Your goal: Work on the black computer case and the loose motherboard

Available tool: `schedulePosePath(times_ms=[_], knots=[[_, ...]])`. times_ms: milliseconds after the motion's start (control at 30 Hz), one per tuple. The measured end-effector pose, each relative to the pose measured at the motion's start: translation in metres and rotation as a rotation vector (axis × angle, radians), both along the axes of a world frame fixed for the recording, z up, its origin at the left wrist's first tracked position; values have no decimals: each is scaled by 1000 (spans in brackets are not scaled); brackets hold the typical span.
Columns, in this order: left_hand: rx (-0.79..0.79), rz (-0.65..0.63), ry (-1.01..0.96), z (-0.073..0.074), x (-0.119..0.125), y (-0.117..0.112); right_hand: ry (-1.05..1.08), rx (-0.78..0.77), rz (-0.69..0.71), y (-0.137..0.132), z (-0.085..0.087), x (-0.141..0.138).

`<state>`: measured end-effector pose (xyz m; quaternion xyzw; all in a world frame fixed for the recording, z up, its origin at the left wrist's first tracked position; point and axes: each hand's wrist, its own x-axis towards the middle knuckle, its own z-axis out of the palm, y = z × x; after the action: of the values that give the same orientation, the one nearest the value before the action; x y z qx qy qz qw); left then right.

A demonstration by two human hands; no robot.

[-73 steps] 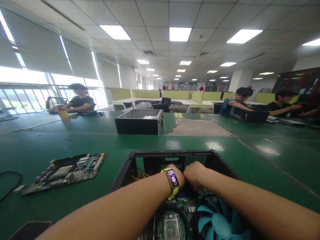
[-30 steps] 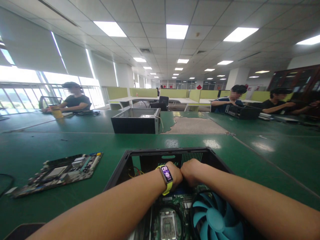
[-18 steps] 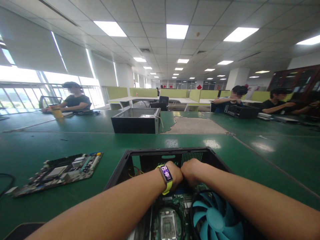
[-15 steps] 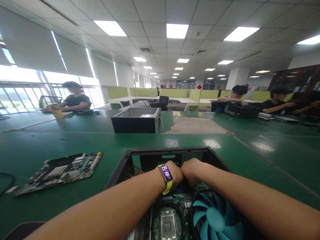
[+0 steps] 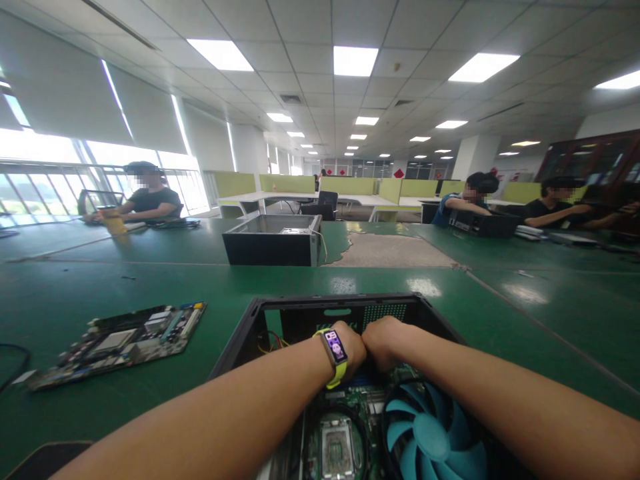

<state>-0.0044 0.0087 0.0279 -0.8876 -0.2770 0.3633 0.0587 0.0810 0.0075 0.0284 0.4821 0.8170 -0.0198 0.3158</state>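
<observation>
An open black computer case (image 5: pixel 250 328) lies on the green table in front of me. Both my arms reach down into it. My left hand (image 5: pixel 353 350), with a yellow smart band on the wrist, and my right hand (image 5: pixel 383 340) are pressed side by side at the far part of the green motherboard (image 5: pixel 370 401) inside the case. Their fingers point down and away, hidden behind the knuckles, so what they touch cannot be seen. A blue cooler fan (image 5: pixel 431 440) sits just below my right forearm, and a bare CPU socket (image 5: pixel 335 450) lies to its left.
A loose motherboard (image 5: pixel 120 335) lies on the green table (image 5: pixel 75 293) at my left, with a black cable (image 5: pixel 10 370) further left. Another open case (image 5: pixel 274 243) stands beyond mine. Three people sit working at the far tables, left and right.
My hands stay at the same spot in the case. The view has shifted slightly, showing a bit more of the fan and socket.
</observation>
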Motion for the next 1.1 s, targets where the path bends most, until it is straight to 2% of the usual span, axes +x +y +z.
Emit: schedulePosePath(times_ms=[467,1100], knots=[[5,-1,-32,-6,-1,5,-2,2,-15,1,-1,0],[-2,22,-42,-3,-1,2,12,6,-28,3,-2,0]])
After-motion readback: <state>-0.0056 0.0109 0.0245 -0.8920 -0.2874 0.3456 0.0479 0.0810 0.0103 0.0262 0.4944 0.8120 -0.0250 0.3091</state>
